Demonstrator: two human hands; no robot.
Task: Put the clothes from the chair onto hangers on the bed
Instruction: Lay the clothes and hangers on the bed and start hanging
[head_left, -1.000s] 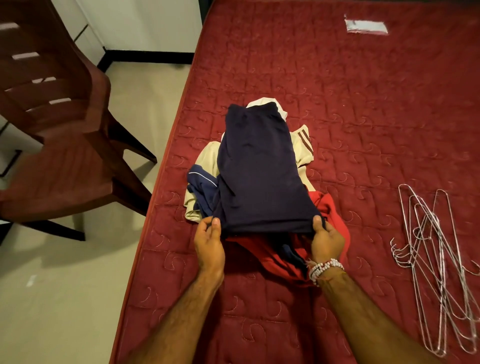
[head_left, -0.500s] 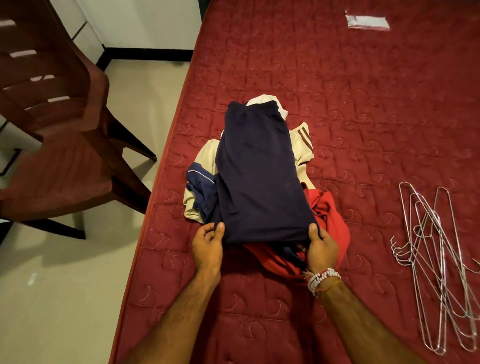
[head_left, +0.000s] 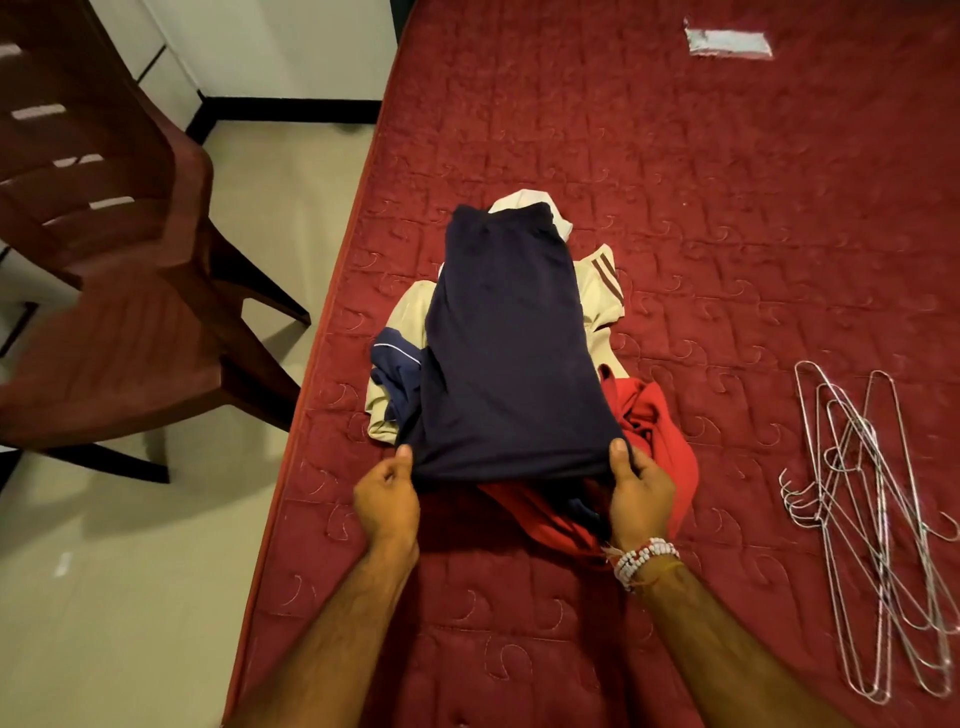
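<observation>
Clothes (head_left: 519, 395) lie heaped on the red quilted bed (head_left: 701, 208), near its left edge. The brown plastic chair (head_left: 104, 338) stands on the floor left of the bed, seat bare. Topmost in the heap is a folded navy garment (head_left: 498, 291), over a cream garment (head_left: 597, 296) and a red garment (head_left: 662, 431). Wire hangers (head_left: 878, 519) lie in a loose bundle to the right, well apart from the heap. Left hand (head_left: 387, 499) pinches the navy garment's near left corner, thumb on top, fingers curled. Right hand (head_left: 641, 493) grips the near right corner likewise. A beaded bracelet (head_left: 644, 561) circles the right wrist.
</observation>
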